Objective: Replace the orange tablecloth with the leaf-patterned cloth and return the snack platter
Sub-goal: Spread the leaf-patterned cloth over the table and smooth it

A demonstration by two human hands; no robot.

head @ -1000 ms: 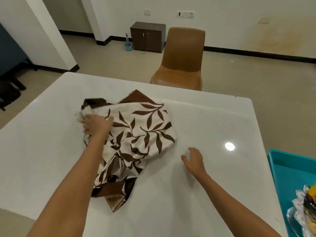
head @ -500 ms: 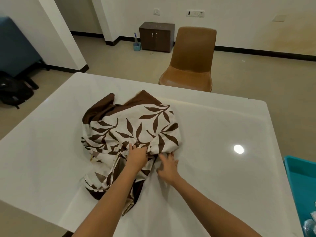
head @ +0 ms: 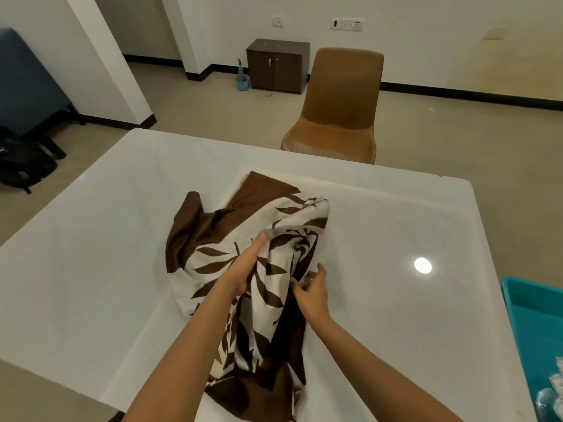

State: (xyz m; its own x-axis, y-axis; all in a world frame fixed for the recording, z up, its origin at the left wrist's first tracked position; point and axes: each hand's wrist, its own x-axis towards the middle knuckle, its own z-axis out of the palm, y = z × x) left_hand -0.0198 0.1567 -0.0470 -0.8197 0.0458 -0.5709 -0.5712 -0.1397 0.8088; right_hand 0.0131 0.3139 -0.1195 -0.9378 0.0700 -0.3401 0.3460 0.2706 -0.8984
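While the leaf-patterned cloth [head: 213, 260] lay bunched on the surface [head: 91, 269], left hand [head: 240, 272] pressed it flat-fingered; right hand [head: 313, 296] pinched a fold; finding a hem before spreading looked wisest.

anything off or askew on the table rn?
Yes: the cloth is not spread. It lies bunched in a crumpled heap, skewed and trailing toward the near edge, covering only part of the table. The left hand lies flat on it; the right hand pinches a fold. No spill or damage visible.
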